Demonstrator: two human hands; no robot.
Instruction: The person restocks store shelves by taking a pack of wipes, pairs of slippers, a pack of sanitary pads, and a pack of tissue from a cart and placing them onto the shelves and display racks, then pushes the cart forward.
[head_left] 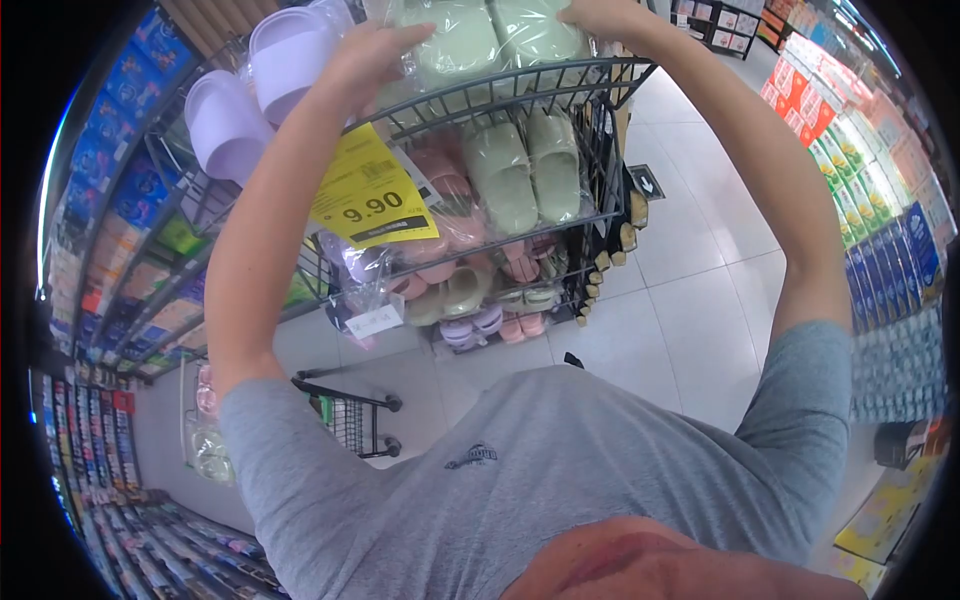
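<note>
A pair of pale green slippers [455, 45] in clear plastic wrap lies at the top of a black wire rack, cut off by the upper edge of the view. My left hand [375, 60] grips the wrapped pair at its left side, with a finger laid over the plastic. On the other side, my right hand [605, 18] is closed at the pair's right edge; part of it lies near the frame's border. Lilac slippers [290, 60] sit just left of my left hand. Below the hands, more wrapped green slippers [500, 175] stand in the wire basket [520, 75].
A yellow price tag [370, 195] hangs on the basket front. Lower tiers hold pink and purple slippers [470, 325]. A shopping cart [350, 420] stands at lower left. Stocked shelves [110, 200] line the left, and stacked boxed goods [850, 180] the right.
</note>
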